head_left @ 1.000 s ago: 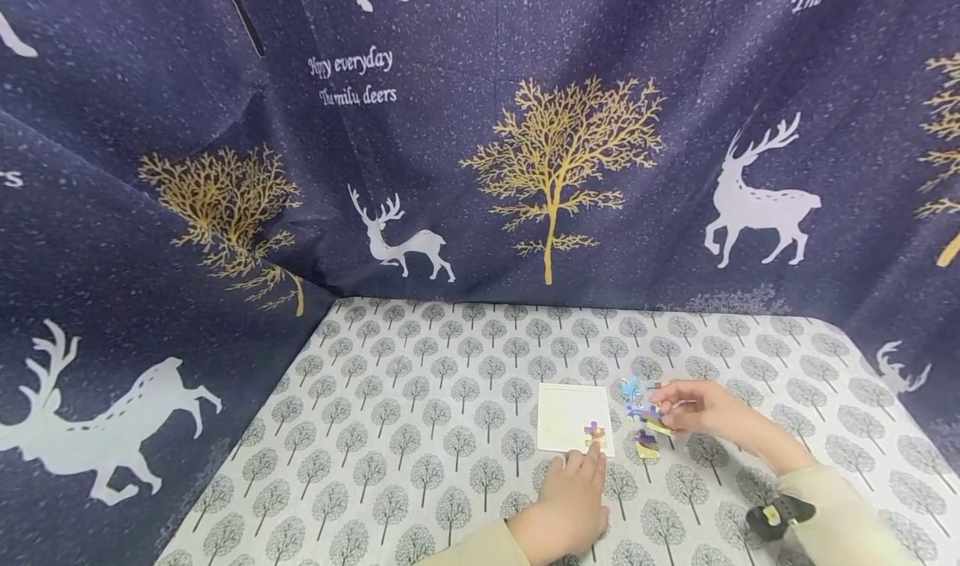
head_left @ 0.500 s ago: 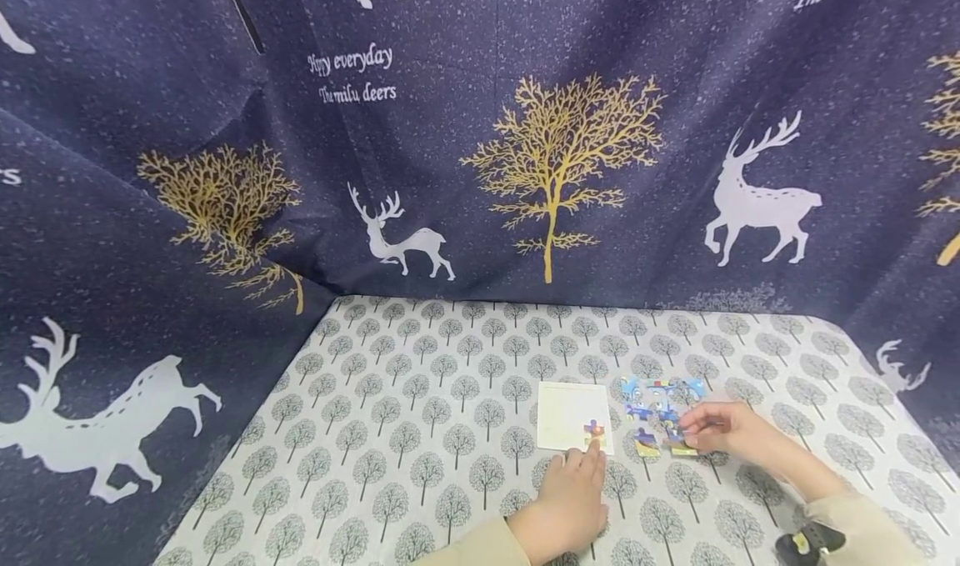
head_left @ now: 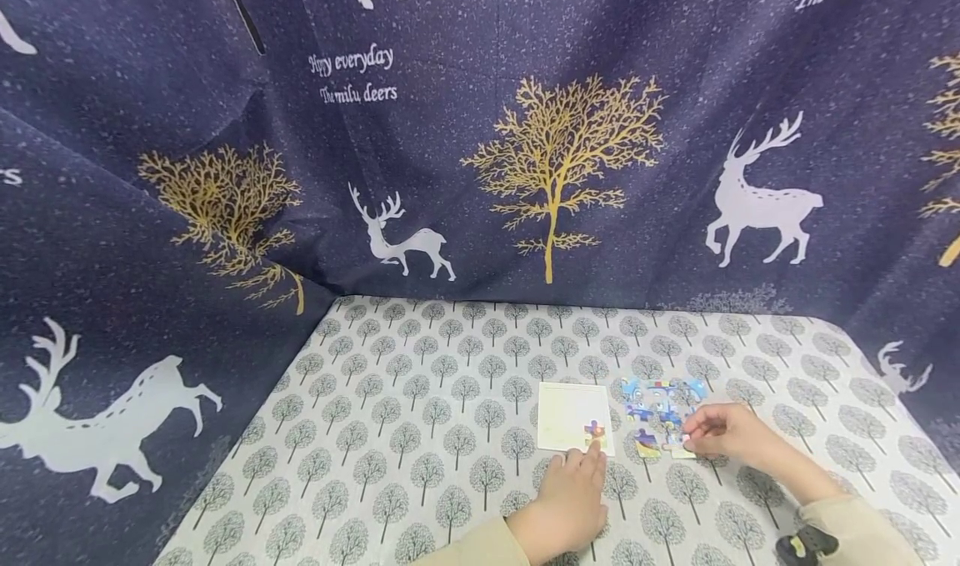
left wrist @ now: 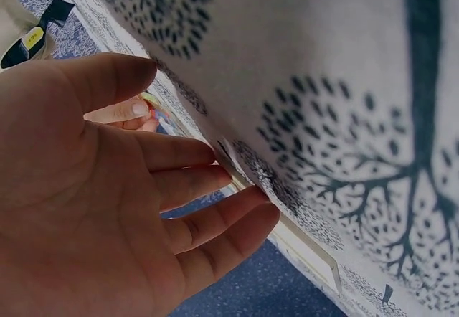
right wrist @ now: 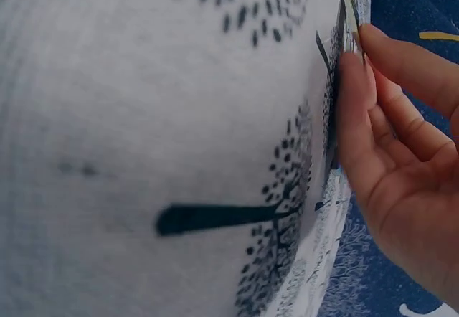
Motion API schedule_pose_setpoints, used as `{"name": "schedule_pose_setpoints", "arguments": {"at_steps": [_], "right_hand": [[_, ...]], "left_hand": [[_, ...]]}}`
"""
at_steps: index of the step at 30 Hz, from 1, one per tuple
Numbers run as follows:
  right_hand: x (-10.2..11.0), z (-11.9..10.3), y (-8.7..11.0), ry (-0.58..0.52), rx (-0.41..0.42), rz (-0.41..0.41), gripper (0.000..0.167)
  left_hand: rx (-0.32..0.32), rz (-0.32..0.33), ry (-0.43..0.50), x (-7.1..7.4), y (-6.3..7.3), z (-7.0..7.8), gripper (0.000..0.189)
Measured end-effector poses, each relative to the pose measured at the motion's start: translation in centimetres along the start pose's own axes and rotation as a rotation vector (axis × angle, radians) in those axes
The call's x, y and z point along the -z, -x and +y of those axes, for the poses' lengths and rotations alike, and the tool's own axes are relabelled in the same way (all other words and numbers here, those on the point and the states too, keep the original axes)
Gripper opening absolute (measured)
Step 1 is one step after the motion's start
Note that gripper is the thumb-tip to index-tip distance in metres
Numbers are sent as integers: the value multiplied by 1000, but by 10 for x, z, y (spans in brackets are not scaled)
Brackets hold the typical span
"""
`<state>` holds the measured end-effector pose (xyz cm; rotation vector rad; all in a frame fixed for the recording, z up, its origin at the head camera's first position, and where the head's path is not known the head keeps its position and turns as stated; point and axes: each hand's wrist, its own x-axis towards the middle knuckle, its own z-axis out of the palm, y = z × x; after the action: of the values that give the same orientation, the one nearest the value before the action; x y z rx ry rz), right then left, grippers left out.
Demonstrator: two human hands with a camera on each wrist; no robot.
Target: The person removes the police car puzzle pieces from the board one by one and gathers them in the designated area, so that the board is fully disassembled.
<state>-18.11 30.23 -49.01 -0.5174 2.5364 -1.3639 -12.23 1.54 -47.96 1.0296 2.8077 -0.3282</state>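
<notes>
My left hand (head_left: 566,495) rests its fairly straight fingertips at the near edge of a white square puzzle board (head_left: 567,408). One fingertip touches a purple and yellow jigsaw piece (head_left: 594,430) in the board's near right corner. In the left wrist view that hand (left wrist: 143,195) has its fingers extended, with the thumb apart. To the right, my right hand (head_left: 733,434) pinches a jigsaw piece (head_left: 677,444) between thumb and fingers, close to the cloth. The right wrist view shows only the thin edge of a piece (right wrist: 350,5) at the fingertips of this hand (right wrist: 412,138).
Several blue jigsaw pieces (head_left: 651,398) lie in a cluster beyond the right hand. A yellow and purple piece (head_left: 647,443) lies between the board and that hand. White tree-print cloth (head_left: 450,383) covers the table, with a dark blue deer-print curtain (head_left: 480,174) behind.
My right hand has moved right and nearer to me from over the cluster, uncovering the blue pieces. Lately it stays almost still while the piece at its fingertips shifts. My left hand has stayed put.
</notes>
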Motion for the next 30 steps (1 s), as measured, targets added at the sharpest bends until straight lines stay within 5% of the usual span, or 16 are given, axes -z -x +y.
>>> {"name": "schedule_pose_setpoints", "arguments": {"at_steps": [11,17,30], "right_hand": [[-1,-3,1,79,-13,16,13],[-2,-5,-1,70,15,26,12],[-14,-32,-18,100,69,79,18]], "left_hand": [[-11,-15,-8,-2,2,0,62],[-50,-11,96,-1,5,-8,62],[2,210,308,0,3,-55,60]]}}
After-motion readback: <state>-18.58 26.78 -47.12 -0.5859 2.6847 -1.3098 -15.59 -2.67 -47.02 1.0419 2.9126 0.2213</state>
